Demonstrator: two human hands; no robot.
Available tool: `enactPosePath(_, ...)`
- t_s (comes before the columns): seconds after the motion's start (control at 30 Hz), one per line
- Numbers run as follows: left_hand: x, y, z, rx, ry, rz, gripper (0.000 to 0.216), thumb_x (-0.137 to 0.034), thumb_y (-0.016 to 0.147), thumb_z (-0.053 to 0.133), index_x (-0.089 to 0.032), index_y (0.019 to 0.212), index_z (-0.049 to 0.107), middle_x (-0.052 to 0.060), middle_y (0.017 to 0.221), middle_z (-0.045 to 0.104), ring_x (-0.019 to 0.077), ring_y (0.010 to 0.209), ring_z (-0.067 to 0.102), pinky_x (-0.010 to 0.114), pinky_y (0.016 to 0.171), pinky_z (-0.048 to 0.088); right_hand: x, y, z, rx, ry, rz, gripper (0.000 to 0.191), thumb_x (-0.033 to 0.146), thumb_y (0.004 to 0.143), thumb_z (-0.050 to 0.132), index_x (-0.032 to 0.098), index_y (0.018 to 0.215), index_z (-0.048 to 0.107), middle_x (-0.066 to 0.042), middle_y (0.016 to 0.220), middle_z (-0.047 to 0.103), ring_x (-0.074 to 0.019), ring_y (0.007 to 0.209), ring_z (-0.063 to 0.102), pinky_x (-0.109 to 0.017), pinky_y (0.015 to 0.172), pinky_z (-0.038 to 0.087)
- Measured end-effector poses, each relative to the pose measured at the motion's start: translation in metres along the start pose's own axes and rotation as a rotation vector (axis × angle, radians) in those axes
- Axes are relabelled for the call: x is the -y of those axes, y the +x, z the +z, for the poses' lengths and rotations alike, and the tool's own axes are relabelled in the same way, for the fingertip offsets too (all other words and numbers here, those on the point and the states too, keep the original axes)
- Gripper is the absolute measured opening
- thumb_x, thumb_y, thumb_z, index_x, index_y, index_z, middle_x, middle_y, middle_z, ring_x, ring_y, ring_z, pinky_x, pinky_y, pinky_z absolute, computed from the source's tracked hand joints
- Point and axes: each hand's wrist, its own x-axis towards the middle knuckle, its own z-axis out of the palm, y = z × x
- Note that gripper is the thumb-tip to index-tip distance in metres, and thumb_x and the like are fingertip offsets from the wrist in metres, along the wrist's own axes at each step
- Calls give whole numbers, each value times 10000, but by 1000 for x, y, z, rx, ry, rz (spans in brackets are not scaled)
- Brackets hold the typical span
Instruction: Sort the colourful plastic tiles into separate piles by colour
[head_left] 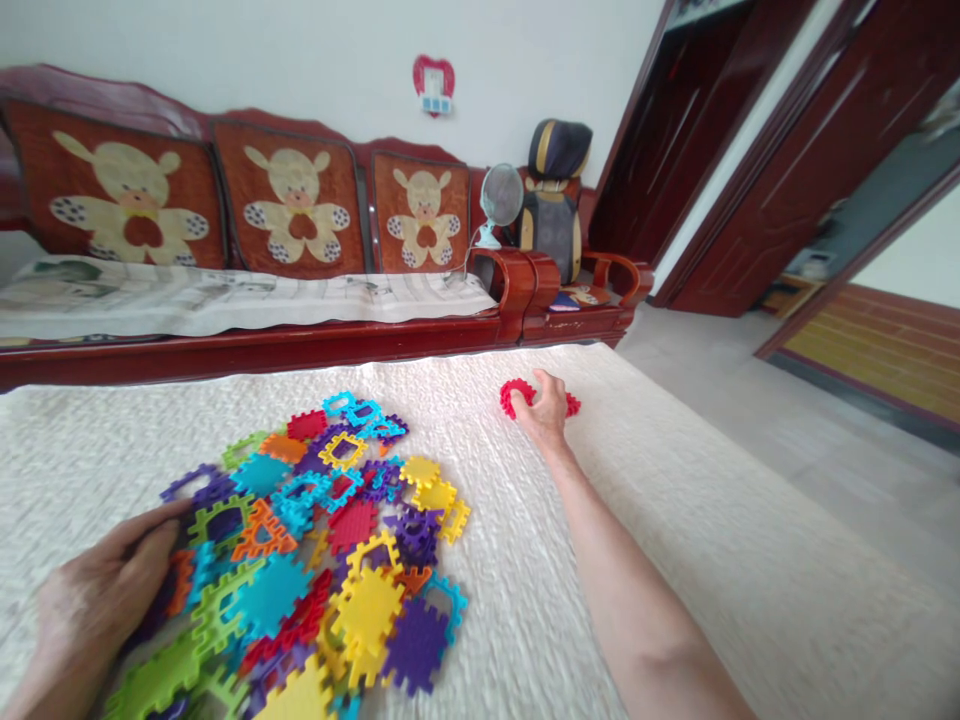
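Observation:
Over the far right part of the cloth reaches my right hand (546,408), its fingers and thumb curled round a red toothed interlocking tile (514,396). More red shows on the other side of the hand; whether it is a second tile, I cannot tell. My left hand (109,590) lies at the left edge of a heap of plastic interlocking tiles, fingers stretched towards it and touching its edge. A purple tile (201,486) and a green frame tile (221,522) are nearest its fingertips. Yellow tiles (367,608), blue tiles (270,592) and other colours overlap in the heap.
A cream textured cloth (480,470) covers the table. Behind it stands a red wooden sofa (517,300) with bear-patterned cushions (300,205). A small fan (501,195) and a chair with a massage pad (551,230) are at the back. Tiled floor (720,370) lies to the right.

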Motion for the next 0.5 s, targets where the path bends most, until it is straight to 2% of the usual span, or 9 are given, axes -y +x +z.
enactPosePath(0.1,-14,-6,-5,15,-120,-59,399,-581,697,481,-417,958,734,-96,847,749,235,793,682,361,708,548,15,-5,1,-58,51,-160,366,304,770,570,176,1112,599,-118,1070,618,-273,1027,585,-466,949,468)
enactPosePath(0.17,-19,-8,-6,26,-180,-63,413,-511,689,493,-337,964,748,-48,817,746,232,783,677,359,731,540,29,-14,4,-37,93,-267,295,253,795,549,193,1077,610,-103,1032,629,-258,983,597,-443,915,482)
enactPosePath(0.23,-21,-9,-4,46,-245,-28,439,-473,707,491,-270,998,751,-12,831,748,215,798,676,328,752,533,45,-26,9,55,150,-380,247,215,820,536,204,1053,618,-86,993,638,-244,957,606,-416,888,491)
enactPosePath(0.33,-21,-9,-1,34,-258,-25,422,-454,730,495,-249,984,761,-5,759,733,189,692,650,287,662,519,71,-45,17,245,234,-520,198,181,853,524,209,1017,631,-71,956,654,-230,943,617,-388,865,493)
enactPosePath(0.4,-20,-11,0,24,-261,-6,402,-440,741,503,-255,984,765,-11,719,721,178,652,634,269,629,508,91,-53,25,351,283,-558,179,167,865,516,209,988,639,-65,937,667,-220,926,624,-371,853,495)
enactPosePath(0.5,-21,-13,0,12,-284,26,379,-415,763,504,-259,987,768,-14,740,729,171,670,641,260,661,515,128,-58,48,491,357,-545,176,150,854,518,210,948,653,-53,914,684,-202,902,639,-342,840,503)
